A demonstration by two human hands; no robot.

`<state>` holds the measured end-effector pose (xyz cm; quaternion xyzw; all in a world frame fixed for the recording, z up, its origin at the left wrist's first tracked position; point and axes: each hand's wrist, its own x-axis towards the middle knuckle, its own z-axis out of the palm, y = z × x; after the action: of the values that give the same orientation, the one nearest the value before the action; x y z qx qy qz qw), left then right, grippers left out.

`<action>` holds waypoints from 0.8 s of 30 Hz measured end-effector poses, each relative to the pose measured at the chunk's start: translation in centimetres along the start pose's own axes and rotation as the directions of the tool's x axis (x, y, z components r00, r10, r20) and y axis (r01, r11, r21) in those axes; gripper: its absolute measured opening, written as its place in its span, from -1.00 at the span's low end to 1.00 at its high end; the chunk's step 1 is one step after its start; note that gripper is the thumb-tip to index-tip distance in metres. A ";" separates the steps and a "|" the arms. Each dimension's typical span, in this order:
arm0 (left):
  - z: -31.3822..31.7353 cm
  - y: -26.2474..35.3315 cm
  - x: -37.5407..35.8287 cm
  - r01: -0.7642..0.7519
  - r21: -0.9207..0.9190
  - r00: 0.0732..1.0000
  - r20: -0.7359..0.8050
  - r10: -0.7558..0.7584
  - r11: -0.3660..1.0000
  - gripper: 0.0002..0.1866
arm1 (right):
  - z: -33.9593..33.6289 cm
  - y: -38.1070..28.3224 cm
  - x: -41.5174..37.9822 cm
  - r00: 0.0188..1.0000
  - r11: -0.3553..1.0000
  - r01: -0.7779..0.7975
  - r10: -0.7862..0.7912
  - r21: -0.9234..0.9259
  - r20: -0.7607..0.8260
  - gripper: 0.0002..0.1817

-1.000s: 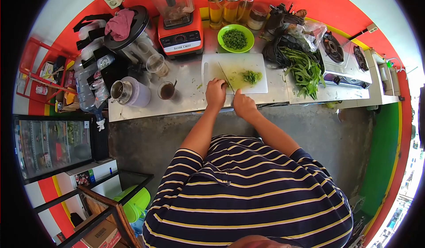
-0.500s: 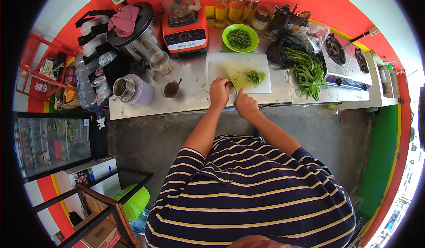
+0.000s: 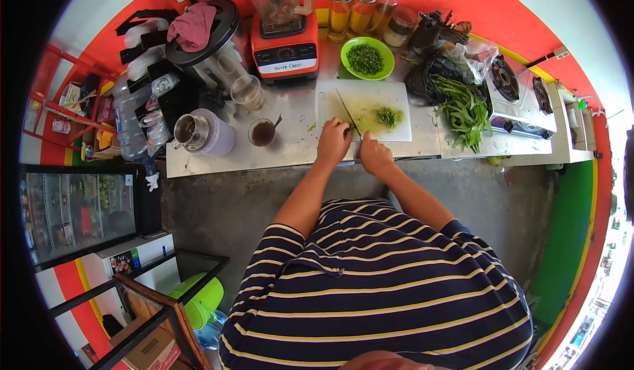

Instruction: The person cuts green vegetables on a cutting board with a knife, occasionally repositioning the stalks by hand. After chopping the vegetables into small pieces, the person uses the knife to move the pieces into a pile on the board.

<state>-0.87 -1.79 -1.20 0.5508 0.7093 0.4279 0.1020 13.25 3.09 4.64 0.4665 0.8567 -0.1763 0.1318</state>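
A white cutting board (image 3: 396,132) lies at the front of the steel counter with a small heap of chopped greens (image 3: 389,117) on its right half. My right hand (image 3: 377,156) is closed round the handle of a knife (image 3: 348,112), whose blade slants up and left across the board. Left of the blade, my left hand (image 3: 333,141) rests at the board's front edge with its fingers curled together. A small dark green bit shows at its fingertips, too hidden to name. Behind the board stands a green bowl (image 3: 387,70) of chopped greens.
Whole leafy greens (image 3: 465,115) lie right of the board, near a black plastic bag (image 3: 422,82) and a gas stove (image 3: 522,102). To the left are a glass of brown drink (image 3: 262,133), a plastic cup (image 3: 247,93), a flask (image 3: 214,135) and a red blender (image 3: 285,56).
The view has shifted slightly, so the counter appears a little further right. Both hands stay at the board's front edge, the knife still in the right one.
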 end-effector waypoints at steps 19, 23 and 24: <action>1.4 0.6 0.0 0.089 -0.002 0.986 -0.142 -0.089 0.996 -0.89 | -1.3 -0.4 0.0 1.000 1.000 0.027 -0.027 0.006 0.008 -0.75; 1.8 0.3 -0.6 0.080 0.021 0.981 -0.180 -0.075 0.997 -0.89 | 0.7 -0.1 -2.0 0.999 1.000 0.026 -0.026 -0.004 0.024 -0.72; 1.7 0.3 -0.6 0.086 0.036 0.980 -0.182 -0.078 0.996 -0.86 | 0.8 0.0 -2.2 1.000 1.000 0.010 -0.010 -0.002 0.017 -0.70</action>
<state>0.62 -1.41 -2.21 0.4822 0.7468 0.4560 0.0429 14.50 1.08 4.76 0.4605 0.8581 -0.1802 0.1385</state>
